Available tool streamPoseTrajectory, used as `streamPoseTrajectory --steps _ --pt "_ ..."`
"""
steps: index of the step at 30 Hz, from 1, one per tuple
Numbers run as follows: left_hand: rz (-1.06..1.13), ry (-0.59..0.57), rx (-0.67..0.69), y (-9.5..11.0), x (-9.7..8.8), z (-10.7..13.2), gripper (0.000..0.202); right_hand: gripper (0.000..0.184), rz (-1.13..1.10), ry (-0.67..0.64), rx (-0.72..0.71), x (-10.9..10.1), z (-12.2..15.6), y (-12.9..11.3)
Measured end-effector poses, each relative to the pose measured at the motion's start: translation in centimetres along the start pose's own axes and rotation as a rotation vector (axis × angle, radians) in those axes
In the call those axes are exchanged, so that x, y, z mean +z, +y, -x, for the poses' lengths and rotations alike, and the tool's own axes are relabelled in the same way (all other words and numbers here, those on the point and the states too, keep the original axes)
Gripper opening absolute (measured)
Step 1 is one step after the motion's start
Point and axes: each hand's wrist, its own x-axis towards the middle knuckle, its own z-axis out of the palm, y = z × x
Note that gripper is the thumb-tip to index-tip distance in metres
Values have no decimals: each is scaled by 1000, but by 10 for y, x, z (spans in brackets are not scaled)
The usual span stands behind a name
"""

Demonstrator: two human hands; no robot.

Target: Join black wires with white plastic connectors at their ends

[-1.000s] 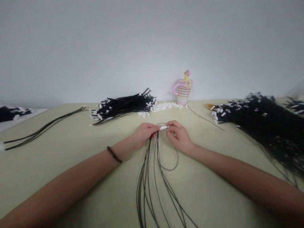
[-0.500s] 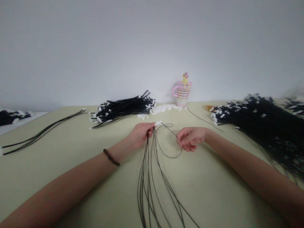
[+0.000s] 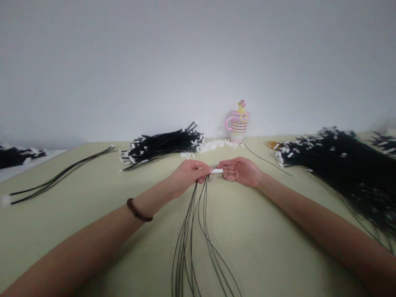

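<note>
Inspection at this moment found the person's left hand (image 3: 187, 177) closed in a narrow grip on a sheaf of thin black wires (image 3: 188, 251), which hung from it down across the table, their lower ends cut off by the bottom of the frame. A white plastic connector (image 3: 217, 170) lay level between the two hands, its near end hidden by the left fingers. The right hand (image 3: 243, 171) was turned with its fingers toward the connector, and a small wire loop (image 3: 231, 173) lay against them; whether that hand was gripping the wire or the connector could not be determined. The exact wire entry into the connector was too small to make out. A dark bead bracelet (image 3: 137, 209) was on the left wrist. On the pale green table (image 3: 62, 235), a bundle of connector-tipped black wires (image 3: 161, 144) lay ahead, just beside a scatter of loose white connectors (image 3: 215, 145). A larger, blurred heap of wires (image 3: 343, 165) lay to the right, and a few wires (image 3: 62, 175) lay to the left. A striped pink mug (image 3: 237, 126) stood against the wall. A tan item (image 3: 272, 144) behind the heap could not be identified.
</note>
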Motion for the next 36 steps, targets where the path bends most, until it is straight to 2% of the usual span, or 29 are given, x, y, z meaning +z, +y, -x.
streamPoseTrajectory --steps 2,4,8,11,13,16,18,20,22,24,27,30,36 --pt "-3 32 -31 -9 4 -2 22 37 61 66 -80 2 -4 1" --pt "108 45 -76 -17 7 -3 21 35 237 132 -193 5 -6 2" --pt "364 80 -131 -26 8 -6 19 41 875 210 -388 11 -6 8" --pt "410 138 -107 -33 7 -8 19 45 1206 289 -508 11 -4 10" --pt "387 191 -100 -37 8 -10 19 44 1309 403 -634 12 -1 11" --pt "277 286 -82 -41 9 -11 22 33 1314 568 -787 23 7 12" --pt "190 331 -61 -43 10 -10 24 19 1336 528 -750 39 14 15" --pt "138 360 -49 -44 10 -9 26 12 1359 400 -617 57 19 22" --pt "129 384 -52 -45 10 -8 27 17 1320 282 -488 72 22 31" --pt "134 388 -53 -46 10 -8 27 23 1244 230 -425 80 20 40" --pt "124 374 -36 -49 10 -8 28 28 1113 184 -391 79 13 51" --pt "113 385 -44 -50 10 -10 28 23 944 115 -332 71 7 55" --pt "200 364 -110 -48 6 -14 22 16 971 196 -311 67 6 53"
